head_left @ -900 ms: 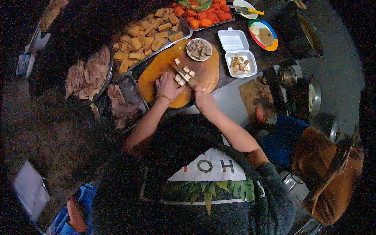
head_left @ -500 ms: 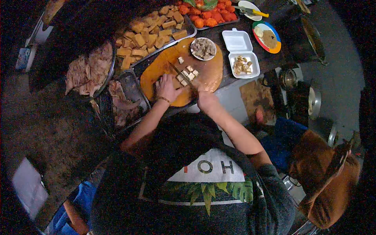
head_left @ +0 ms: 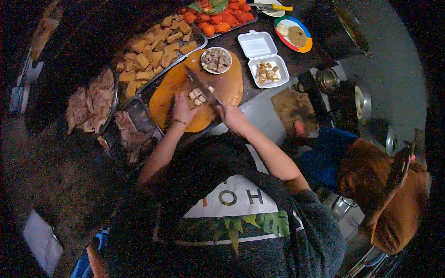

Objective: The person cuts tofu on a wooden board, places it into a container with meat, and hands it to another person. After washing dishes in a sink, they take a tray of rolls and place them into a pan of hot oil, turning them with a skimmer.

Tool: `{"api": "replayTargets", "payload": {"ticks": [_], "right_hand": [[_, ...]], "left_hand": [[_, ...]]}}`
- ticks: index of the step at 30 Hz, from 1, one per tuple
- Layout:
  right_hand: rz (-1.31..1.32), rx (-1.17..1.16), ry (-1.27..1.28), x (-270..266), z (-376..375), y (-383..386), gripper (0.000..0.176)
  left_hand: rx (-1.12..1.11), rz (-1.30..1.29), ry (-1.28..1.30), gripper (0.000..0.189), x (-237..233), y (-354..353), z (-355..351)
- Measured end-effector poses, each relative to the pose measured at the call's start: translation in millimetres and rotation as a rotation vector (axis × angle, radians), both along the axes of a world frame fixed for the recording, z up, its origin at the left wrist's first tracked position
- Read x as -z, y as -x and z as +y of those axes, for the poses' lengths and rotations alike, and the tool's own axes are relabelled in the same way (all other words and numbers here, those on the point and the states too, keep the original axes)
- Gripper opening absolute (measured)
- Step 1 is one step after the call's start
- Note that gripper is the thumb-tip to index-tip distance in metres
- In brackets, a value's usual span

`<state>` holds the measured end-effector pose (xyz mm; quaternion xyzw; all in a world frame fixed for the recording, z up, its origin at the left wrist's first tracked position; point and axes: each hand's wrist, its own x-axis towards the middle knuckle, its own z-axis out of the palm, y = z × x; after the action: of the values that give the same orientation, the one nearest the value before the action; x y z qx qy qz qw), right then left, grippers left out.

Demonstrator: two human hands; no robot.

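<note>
- Right hand (head_left: 233,118): grip closed on knife (head_left: 203,88) handle, blade angled over round wooden cutting board (head_left: 164,97).
- Left hand (head_left: 183,110): flat on board, fingers at the pale diced cubes (head_left: 197,97), holding nothing clearly visible.
- Cubes: clustered on board, left of blade.
- Bowl of chopped meat (head_left: 216,60): on board, beyond blade.

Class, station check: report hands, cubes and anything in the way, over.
Right hand gripping knife. Left hand beside pale cubes on board. Bowl on board's far side, apart from blade.
</note>
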<state>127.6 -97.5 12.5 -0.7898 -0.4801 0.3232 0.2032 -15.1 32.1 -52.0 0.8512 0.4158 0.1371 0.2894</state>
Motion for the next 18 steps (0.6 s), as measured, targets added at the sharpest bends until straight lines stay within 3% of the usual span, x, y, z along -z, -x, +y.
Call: {"api": "replayTargets", "payload": {"ticks": [2,5,8,12,18], "right_hand": [[0.000,0.086,0.142,-1,-19,-9,0.022],[-0.137,0.127,0.212,-14,-53,-16,0.018],[-0.148,0.105,0.386,-19,-63,-19,0.018],[-0.147,0.065,0.312,11,-58,-15,0.020],[-0.033,0.116,0.177,22,-58,-20,0.022]], "left_hand": [[0.007,-0.017,-0.073,0.075,-6,-4,5],[0.055,0.092,0.049,0.096,-14,-16,17],[0.145,0.201,0.036,0.101,-22,-31,32],[0.222,0.301,0.163,0.102,-28,-43,47],[0.291,0.056,0.187,0.087,-24,-43,27]]}}
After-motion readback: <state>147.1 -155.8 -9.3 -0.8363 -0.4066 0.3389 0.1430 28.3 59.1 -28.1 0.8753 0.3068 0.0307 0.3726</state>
